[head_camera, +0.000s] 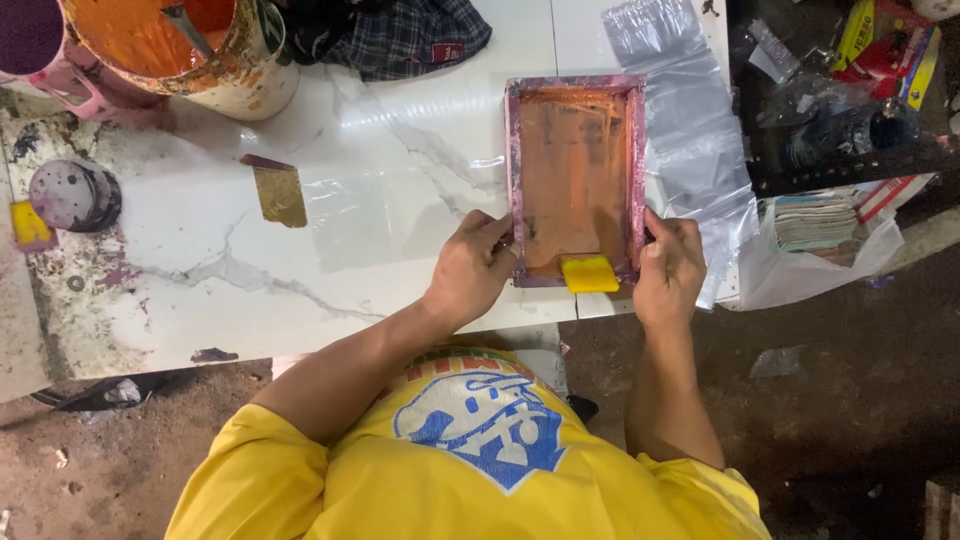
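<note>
A small screen-printing frame with a purple-stained rim and orange-inked mesh lies on the white marble-patterned table. My left hand grips the frame's near left edge. My right hand grips its near right edge. A yellow squeegee rests inside the frame at the near end, between my hands. Clear plastic bags lie under and to the right of the frame.
A bucket of orange ink with a stirrer stands at the far left, beside a pink container. A clear plastic sheet, a brown scraper, a round lid and dark checked cloth lie on the table. Cluttered shelf and a paper stack at right.
</note>
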